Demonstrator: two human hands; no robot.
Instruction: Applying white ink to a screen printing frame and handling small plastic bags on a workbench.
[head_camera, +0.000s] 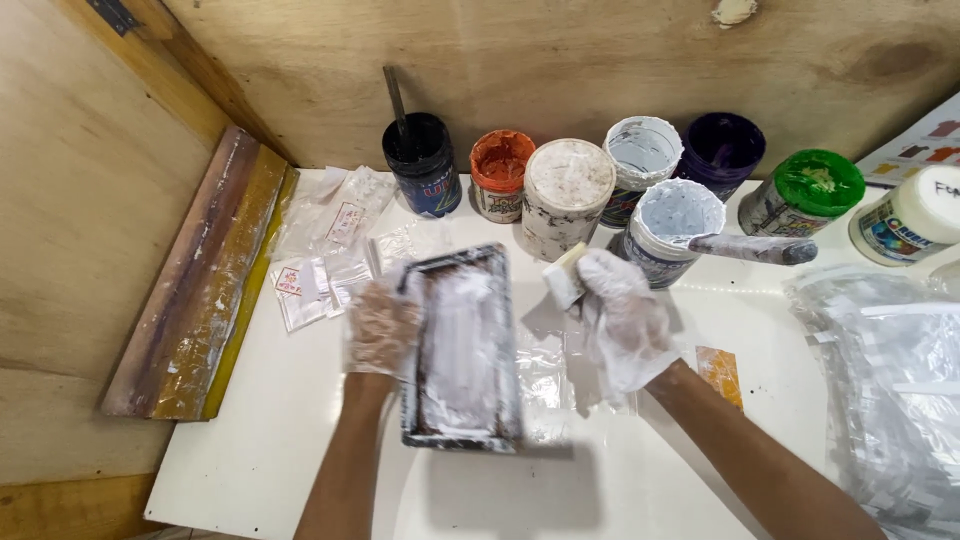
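Gloved left hand (383, 328) grips a small printing frame (462, 350) already smeared white; right hand (622, 318) pinches a pale scraper (565, 276), mid-spread.

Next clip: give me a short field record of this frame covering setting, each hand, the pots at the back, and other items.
setting: white table against plywood walls
left hand: in a clear plastic glove, gripping the left edge of a small framed printing screen smeared with white ink
right hand: gloved, holding a small white block-shaped scraper just right of the frame
pots: row of ink tubs, including orange, purple and green-lidded; open white tub with a spatula across it
other: small plastic bags at left, long squeegee leaning off the table edge
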